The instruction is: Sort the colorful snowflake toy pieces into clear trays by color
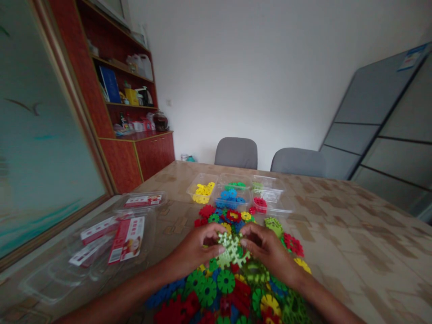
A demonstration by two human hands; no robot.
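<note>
1. The pale-green, notched plastic assembly (pixel 228 251) is between the two hands, above the heap of multicoloured plastic pieces (pixel 225 281); its long axis is hard to tell.
2. The left hand (pixel 206 243) pinches its left edge between thumb and fingers.
3. The right hand (pixel 265 245) is about equally near, thumb and fingers curled at the right edge; whether they grip it, I cannot tell.
4. Both forearms angle inward from the lower corners, fingertips facing each other.

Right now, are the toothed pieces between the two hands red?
No, the toothed pieces between the left hand and the right hand are pale green.
</note>
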